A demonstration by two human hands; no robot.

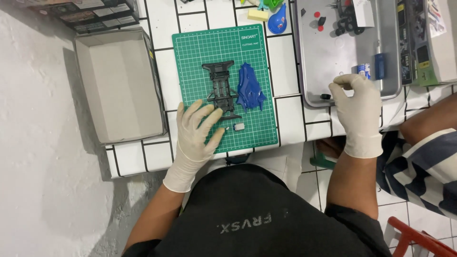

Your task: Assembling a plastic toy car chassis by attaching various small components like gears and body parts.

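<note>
My right hand's (pixel 356 107) fingers pinch something tiny at the grey metal tray's (pixel 314 62) rim; my left hand (pixel 197 129) lies spread flat beside the black plastic car chassis (pixel 222 88). Blue body shell (pixel 249 87) lies unattached, so assembly looks barely started.

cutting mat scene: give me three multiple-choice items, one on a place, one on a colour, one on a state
1. Where does the blue car body shell lie?
A. On the green cutting mat, beside the black chassis
B. Inside the cardboard box
C. On the metal tray

2. What colour are the gloves?
A. Black
B. Off-white
C. Orange

3. How is the cardboard box lid?
A. Packed with parts
B. Taped shut
C. Open, nothing in it

Answers: 1 A, shell and chassis sit side by side on the mat. 2 B, the left hand and right hand both wear pale gloves. 3 C, its bare inside shows.
</note>
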